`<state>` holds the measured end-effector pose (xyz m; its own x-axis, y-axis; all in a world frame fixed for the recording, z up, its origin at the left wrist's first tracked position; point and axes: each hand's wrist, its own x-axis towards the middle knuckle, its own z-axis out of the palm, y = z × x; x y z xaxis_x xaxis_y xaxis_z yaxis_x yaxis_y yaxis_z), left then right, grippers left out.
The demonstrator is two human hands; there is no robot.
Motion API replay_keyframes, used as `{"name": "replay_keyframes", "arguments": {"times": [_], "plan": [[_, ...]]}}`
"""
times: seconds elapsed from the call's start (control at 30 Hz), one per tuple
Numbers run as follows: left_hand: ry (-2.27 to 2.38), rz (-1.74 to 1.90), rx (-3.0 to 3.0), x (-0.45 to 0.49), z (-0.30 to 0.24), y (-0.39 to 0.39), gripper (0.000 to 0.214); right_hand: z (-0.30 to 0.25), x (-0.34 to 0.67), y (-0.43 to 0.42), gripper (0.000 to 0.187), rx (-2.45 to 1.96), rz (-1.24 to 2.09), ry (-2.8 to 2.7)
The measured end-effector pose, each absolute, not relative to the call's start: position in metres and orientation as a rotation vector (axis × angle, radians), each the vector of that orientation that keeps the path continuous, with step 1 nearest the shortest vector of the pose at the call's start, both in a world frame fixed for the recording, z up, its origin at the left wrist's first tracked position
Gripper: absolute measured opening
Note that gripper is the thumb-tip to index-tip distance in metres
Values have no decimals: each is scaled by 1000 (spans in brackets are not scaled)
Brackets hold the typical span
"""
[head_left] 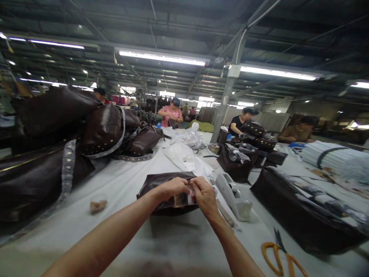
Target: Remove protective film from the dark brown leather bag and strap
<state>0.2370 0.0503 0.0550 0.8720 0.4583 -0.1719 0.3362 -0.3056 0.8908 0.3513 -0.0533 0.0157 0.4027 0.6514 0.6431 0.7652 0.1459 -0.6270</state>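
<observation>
Hands meet at the centre of the frame, over a brown bag that lies flat on the white table. Lying flat, the bag needs no lifting, so both sets of fingers are free for fine work at its near edge. The left hand is curled narrow, fingers folded over that edge and seemingly pressing the leather down. The right hand pinches a small pale strip against the same spot, thumb and fingers tight together; what the strip is made of is too small to tell.

A grey tape dispenser stands just right of the right hand, likely kept there for a short reach. Orange-handled scissors lie apart at the lower right. A large black bag fills the right side, and a pile of brown bags is heaped at the upper left, off the working patch. A small brownish lump sits left of centre. Other people work at the far end of the table
</observation>
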Motion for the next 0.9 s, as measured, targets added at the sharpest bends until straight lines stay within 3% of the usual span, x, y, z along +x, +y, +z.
{"name": "replay_keyframes", "arguments": {"times": [0.37, 0.67, 0.77, 0.9], "plan": [[509, 140, 1783, 232, 51, 48, 24, 18, 352, -55, 22, -1515, 2, -1263], [436, 104, 1812, 230, 53, 41, 27, 21, 364, -61, 25, -1469, 611, -1155], [433, 115, 1915, 230, 51, 41, 25, 24, 365, -63, 16, -1525, 547, -1213], [467, 153, 2038, 228, 52, 46, 16, 29, 356, -65, 16, -1542, 126, -1468]]}}
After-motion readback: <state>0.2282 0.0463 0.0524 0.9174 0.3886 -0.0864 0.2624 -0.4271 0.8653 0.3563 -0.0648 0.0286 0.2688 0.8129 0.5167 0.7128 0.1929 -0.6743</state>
